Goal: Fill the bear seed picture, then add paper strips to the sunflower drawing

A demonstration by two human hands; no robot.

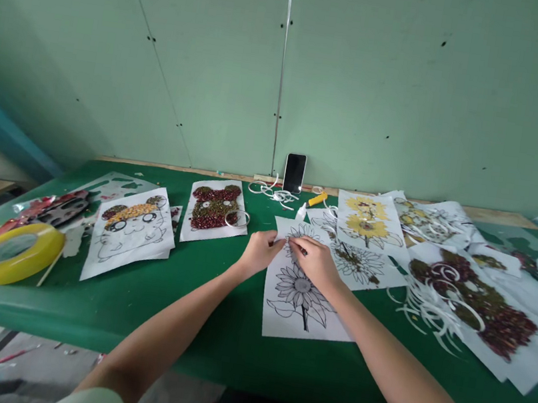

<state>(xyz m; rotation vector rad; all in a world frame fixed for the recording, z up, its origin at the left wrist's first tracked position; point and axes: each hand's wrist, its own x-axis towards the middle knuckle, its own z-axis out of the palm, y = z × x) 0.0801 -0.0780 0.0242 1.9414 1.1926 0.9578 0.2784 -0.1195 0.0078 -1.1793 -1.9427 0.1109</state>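
A white sheet with a line drawing of sunflowers [300, 310] lies on the green table in front of me. My left hand [260, 254] is at the sheet's upper left edge, thumb and fingers pinched together. Over the upper flower, my right hand [315, 261] has its fingertips pressed together close to the paper. Whatever either pinch holds is too small or hidden to make out. Just beyond the hands stands a small white glue bottle [301, 212], with a yellow tool [318, 199] lying behind it. Another sunflower sheet [358, 265], partly covered, lies to the right.
A phone [294, 173] leans against the wall. Left are a tape roll [13, 253], a hamster picture [129, 238] and a seed-covered bear picture [214, 210]. Right are a yellow sunflower picture [367, 219], curled white strips [435, 304] and a large seed picture [497, 316].
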